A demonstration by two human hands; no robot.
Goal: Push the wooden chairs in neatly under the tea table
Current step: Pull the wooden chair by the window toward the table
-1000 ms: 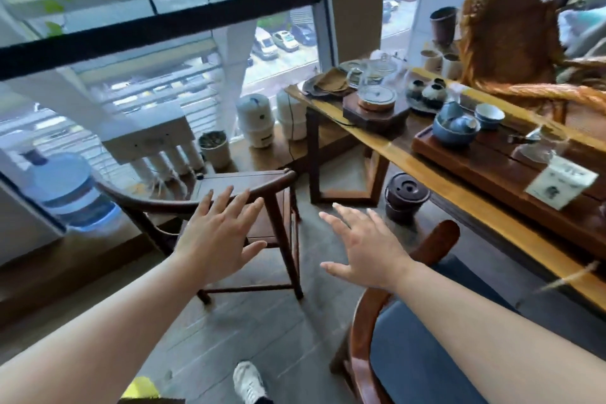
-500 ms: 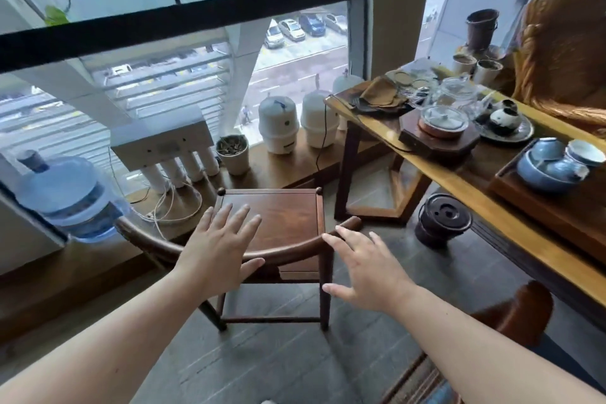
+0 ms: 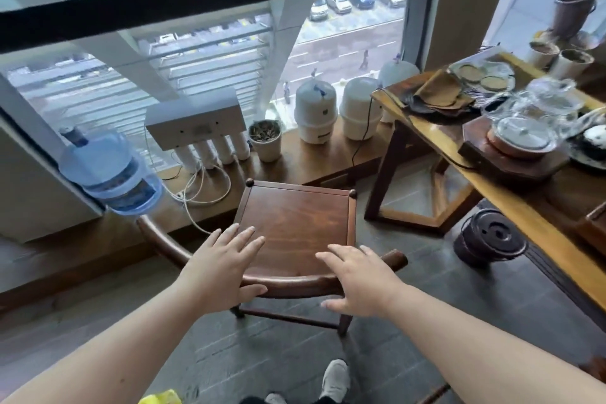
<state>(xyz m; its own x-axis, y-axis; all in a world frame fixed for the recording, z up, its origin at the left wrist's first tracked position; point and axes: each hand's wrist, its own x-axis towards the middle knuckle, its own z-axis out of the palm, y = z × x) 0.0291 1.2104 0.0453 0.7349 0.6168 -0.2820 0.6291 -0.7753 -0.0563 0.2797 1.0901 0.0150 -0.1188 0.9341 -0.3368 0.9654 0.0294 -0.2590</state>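
Observation:
A dark wooden chair (image 3: 295, 223) with a square seat and a curved back rail stands on the grey floor, left of the tea table (image 3: 492, 187). It faces the window, its seat out from under the tabletop. My left hand (image 3: 223, 269) hovers over the left part of the back rail, fingers spread. My right hand (image 3: 357, 282) is spread over the right part of the rail. Whether either palm touches the rail is unclear. Neither hand holds anything.
The table carries glass teaware (image 3: 537, 121), a wooden stand and cups. A dark lidded pot (image 3: 492, 238) sits on the floor under the table edge. Along the window ledge stand a water jug (image 3: 108, 174), a filter unit (image 3: 196, 126), cables and white canisters (image 3: 316, 111). My shoe (image 3: 334, 380) shows below.
I have stepped up to the chair, so it fills the middle of the view. Both hands have come down over its back rail. The second chair has left the frame.

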